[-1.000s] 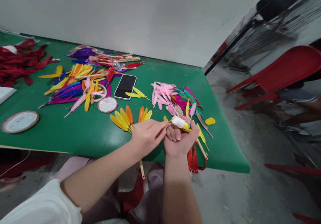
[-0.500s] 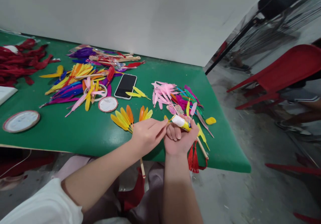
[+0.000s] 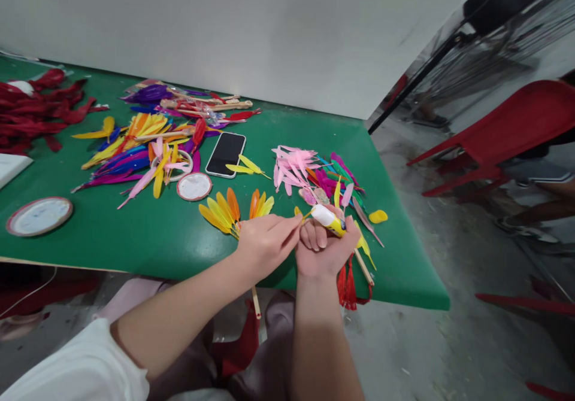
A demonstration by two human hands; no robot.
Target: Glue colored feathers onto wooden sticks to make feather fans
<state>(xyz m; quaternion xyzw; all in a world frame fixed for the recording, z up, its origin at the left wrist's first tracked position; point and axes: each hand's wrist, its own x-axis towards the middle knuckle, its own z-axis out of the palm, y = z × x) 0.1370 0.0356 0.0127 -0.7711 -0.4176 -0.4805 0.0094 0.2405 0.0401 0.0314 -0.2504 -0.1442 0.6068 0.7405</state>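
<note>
My left hand (image 3: 266, 244) is closed in a pinch on a small yellow-orange feather (image 3: 307, 215), whose thin end reaches the white tip of a glue tube. That yellow-and-white glue tube (image 3: 331, 221) lies tilted in my right hand (image 3: 324, 251), held by thumb and fingers. Both hands nearly touch above the table's front edge. Partly behind my left hand spreads a fan of yellow and orange feathers (image 3: 221, 212); a wooden stick (image 3: 256, 303) shows below the forearm. Beside my right wrist are red tassels (image 3: 347, 287) and another wooden stick (image 3: 363, 267).
On the green table (image 3: 148, 233) lie pink feathers (image 3: 293, 166), a phone (image 3: 225, 154) with yellow feathers over its corner, mixed feather bundles (image 3: 130, 149), two round white discs (image 3: 194, 187) and dark red fabric (image 3: 40, 114). A white wall (image 3: 215, 30) stands behind; a red chair (image 3: 507, 134) is at right.
The glue tube and my right hand have shifted slightly to the right. My left hand keeps its pinch on the feather, and everything else lies as before.
</note>
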